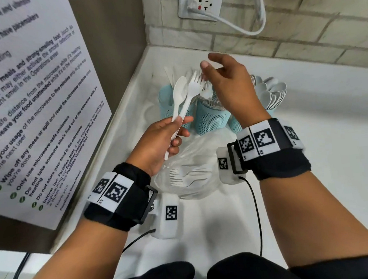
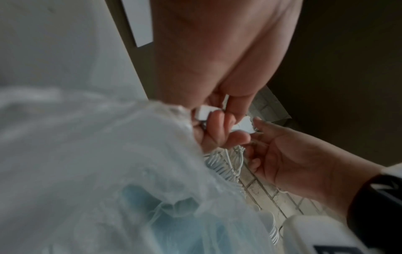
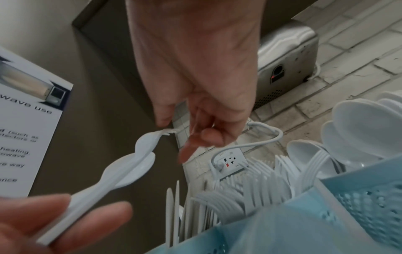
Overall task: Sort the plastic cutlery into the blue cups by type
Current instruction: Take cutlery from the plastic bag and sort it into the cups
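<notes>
My left hand [image 1: 178,129] grips a white plastic spoon [image 1: 180,89] and a white fork [image 1: 194,82] together by their handles, heads up; both show in the right wrist view as spoon and fork [image 3: 135,165]. My right hand [image 1: 208,65] hovers over the cups with loosely curled fingers, its thumb at the fork's tines [image 3: 169,132], holding nothing. Three blue mesh cups stand behind: the left cup [image 1: 167,110] with knives, the middle cup [image 1: 213,120] with forks [image 3: 250,185], the right cup [image 1: 235,124], mostly hidden, with spoons [image 1: 271,91].
A clear plastic bag [image 1: 188,178] with several forks lies on the white counter [image 1: 311,174] in front of the cups. A printed notice [image 1: 35,106] covers the panel at left. A wall socket [image 1: 201,4] with a white cable sits on the tiled wall behind.
</notes>
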